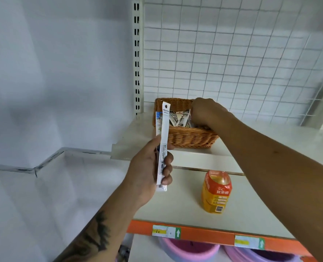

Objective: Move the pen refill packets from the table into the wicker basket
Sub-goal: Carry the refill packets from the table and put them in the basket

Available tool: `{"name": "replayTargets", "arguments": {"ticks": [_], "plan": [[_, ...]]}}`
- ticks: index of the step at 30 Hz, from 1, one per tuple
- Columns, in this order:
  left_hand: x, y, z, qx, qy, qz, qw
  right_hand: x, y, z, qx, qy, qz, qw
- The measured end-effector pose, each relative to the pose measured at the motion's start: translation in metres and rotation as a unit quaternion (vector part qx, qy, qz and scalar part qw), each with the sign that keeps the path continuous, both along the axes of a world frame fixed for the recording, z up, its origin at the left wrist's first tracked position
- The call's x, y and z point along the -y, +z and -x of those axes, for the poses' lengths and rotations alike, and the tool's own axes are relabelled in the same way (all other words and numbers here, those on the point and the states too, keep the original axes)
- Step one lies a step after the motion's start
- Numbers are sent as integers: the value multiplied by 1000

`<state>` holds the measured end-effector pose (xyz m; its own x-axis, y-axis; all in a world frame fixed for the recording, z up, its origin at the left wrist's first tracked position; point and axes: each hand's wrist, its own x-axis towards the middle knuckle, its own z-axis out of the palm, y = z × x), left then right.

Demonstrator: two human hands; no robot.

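While several packets [179, 119] already lie in the wicker basket [190, 138], my right hand [204, 112] reaches inside, grip unclear; my left hand [149, 167] pinches one remaining packet [164, 144] upright near the basket.

Both your forearms are bare, no sleeves in view. Your left forearm [98, 231] carries a dark, feathery tattoo. No rings or watch on either hand.
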<state>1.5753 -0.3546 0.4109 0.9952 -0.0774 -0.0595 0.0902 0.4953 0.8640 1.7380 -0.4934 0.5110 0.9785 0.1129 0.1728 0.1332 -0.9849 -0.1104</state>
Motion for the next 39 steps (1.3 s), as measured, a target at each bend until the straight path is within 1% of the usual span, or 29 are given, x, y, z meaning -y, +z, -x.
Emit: {"name": "replayTargets", "arguments": {"ticks": [2,3,5,6,8,10,12,14,18,22,25,26,27,29,33,36,39], "plan": [[1,3,2,1,-10,19,1000,3,2,9,43,2,-16,999],[3,5,3,4,-13,24,1000,6,3,16,78,13,-52,995],[6,8,2,16,-6,20,1000,14,2,42,153,74,-162,972],[8,9,2,25,4,17,1000,18,-1,62,169,116,-225,953],[11,8,0,43,28,12,999,23,-15,106,141,186,-332,914],[17,7,0,63,54,-2,997,26,-32,138,104,219,-391,888],[24,8,1,96,70,-22,993,26,-46,152,93,228,-420,873],[31,9,1,125,71,-23,989,25,-56,156,91,225,-432,868],[38,12,-2,129,76,-3,989,27,-63,155,89,236,-457,853],[33,19,-2,133,67,5,989,29,-49,146,109,251,-422,864],[26,23,1,119,79,-26,989,28,-20,123,161,216,-419,867],[24,24,2,115,77,-37,990,29,-8,112,164,202,-418,870],[23,24,3,113,73,-45,990,29,4,101,160,186,-399,883],[22,23,5,98,68,-57,991,28,20,77,148,151,-320,924],[20,16,7,68,69,-73,993,19,14,38,83,73,-209,972],[17,12,7,34,74,-72,994,12,3,34,41,33,-135,989],[14,11,7,22,66,-53,996,9,1,38,45,22,-105,993]]}}
